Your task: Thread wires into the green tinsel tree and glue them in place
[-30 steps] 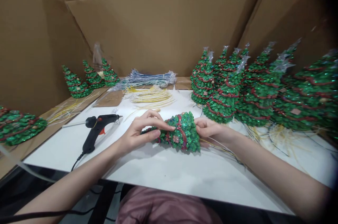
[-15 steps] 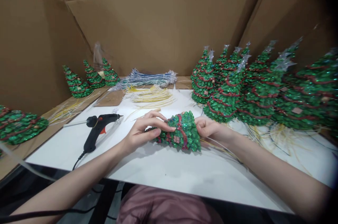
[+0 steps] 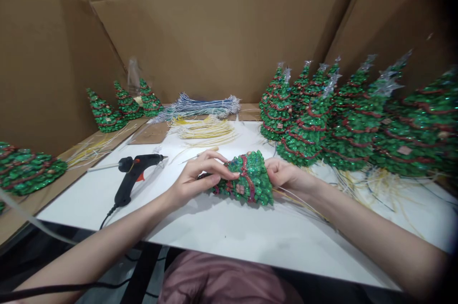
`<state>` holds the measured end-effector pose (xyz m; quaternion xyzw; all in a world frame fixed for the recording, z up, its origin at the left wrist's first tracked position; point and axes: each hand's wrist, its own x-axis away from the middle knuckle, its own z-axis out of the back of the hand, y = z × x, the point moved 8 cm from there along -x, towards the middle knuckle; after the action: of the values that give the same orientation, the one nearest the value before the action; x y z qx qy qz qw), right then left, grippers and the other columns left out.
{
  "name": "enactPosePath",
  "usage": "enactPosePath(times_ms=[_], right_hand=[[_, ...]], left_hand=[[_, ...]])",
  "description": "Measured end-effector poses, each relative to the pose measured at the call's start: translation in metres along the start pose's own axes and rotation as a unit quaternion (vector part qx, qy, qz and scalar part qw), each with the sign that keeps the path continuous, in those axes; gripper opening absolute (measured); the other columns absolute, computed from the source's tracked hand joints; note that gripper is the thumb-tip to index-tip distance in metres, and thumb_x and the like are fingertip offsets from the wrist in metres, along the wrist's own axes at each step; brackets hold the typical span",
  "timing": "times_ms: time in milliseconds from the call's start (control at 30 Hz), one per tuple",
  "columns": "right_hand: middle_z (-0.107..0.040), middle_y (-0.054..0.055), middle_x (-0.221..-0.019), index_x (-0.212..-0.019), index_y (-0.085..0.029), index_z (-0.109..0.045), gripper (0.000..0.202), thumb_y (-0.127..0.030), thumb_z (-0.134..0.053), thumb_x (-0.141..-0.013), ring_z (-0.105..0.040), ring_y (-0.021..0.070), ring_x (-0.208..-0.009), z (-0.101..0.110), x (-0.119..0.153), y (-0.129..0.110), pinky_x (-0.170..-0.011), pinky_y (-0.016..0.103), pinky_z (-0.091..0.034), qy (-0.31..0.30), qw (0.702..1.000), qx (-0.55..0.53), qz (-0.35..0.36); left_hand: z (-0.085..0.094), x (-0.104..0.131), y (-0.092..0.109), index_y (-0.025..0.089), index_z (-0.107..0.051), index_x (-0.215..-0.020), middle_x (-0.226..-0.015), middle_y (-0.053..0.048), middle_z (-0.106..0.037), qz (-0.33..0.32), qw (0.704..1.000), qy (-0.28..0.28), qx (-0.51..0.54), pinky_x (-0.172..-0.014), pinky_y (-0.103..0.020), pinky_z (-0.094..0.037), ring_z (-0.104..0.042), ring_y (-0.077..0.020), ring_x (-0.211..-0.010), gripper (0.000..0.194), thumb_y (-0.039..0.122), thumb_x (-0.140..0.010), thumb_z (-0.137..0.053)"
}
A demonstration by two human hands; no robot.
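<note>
A green glittery Christmas tree figure [image 3: 252, 182] with red garlands lies on its side over the white tabletop, its wide base toward the right. My left hand [image 3: 198, 175] wraps round its narrow end, fingers on the upper side. At the base, my right hand [image 3: 288, 175] is closed with fingertips against the rim, and what is inside the base is hidden. Thin white and yellow wires [image 3: 302, 204] trail from the base beneath my right hand. Left of my left hand, a black glue gun [image 3: 132, 177] lies with its nozzle pointing right.
Several upright trees [image 3: 307, 127] with clear stars stand at the right, near loose wires [image 3: 375, 189]. Blue-white [image 3: 203, 105] and yellow wire bundles [image 3: 205, 130] lie at the back. More trees [image 3: 105, 115] stand at the left. Cardboard walls [image 3: 214, 41] enclose the table [image 3: 214, 237].
</note>
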<state>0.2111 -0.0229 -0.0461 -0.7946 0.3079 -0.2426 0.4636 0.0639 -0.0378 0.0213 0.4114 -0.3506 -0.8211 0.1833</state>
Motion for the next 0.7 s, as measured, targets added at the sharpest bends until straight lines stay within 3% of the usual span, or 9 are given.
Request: enactPosePath(times_ms=[200,400,700], right_hand=[[-0.039,-0.008,-0.041,-0.054,-0.015,-0.047,0.041,-0.039,-0.08,-0.058,-0.027,0.0031,-0.032,-0.0054,0.0014,-0.0037,-0.033,0.019,-0.019,-0.011,1.0,0.018,-0.01],[-0.039,-0.008,-0.04,-0.053,-0.015,-0.044,0.046,-0.041,-0.081,-0.057,-0.028,0.0027,-0.031,-0.0051,0.0021,-0.0054,-0.031,0.018,-0.018,-0.009,0.999,0.035,-0.014],[-0.04,-0.007,-0.04,-0.056,-0.015,-0.043,0.045,-0.042,-0.079,-0.061,-0.032,0.003,-0.031,-0.0073,0.0023,-0.0039,-0.032,0.017,-0.023,-0.032,0.999,0.031,-0.023]], left_hand=[[0.0043,-0.0012,-0.0055,0.017,-0.072,-0.097,-0.098,-0.007,-0.074,0.016,0.998,0.01,0.066,-0.11,-0.046,-0.02,-0.049,-0.0242,-0.11,0.024,0.027,-0.083,-0.054],[0.009,0.0006,-0.0075,0.018,-0.073,-0.098,-0.097,-0.008,-0.074,0.033,0.994,0.026,0.097,-0.102,-0.042,-0.029,-0.049,-0.0252,-0.111,0.027,0.026,-0.081,-0.054],[0.0052,-0.0005,-0.0043,0.018,-0.072,-0.1,-0.101,-0.009,-0.073,0.024,0.997,0.008,0.069,-0.11,-0.046,-0.019,-0.049,-0.0264,-0.111,0.029,0.033,-0.082,-0.054]])
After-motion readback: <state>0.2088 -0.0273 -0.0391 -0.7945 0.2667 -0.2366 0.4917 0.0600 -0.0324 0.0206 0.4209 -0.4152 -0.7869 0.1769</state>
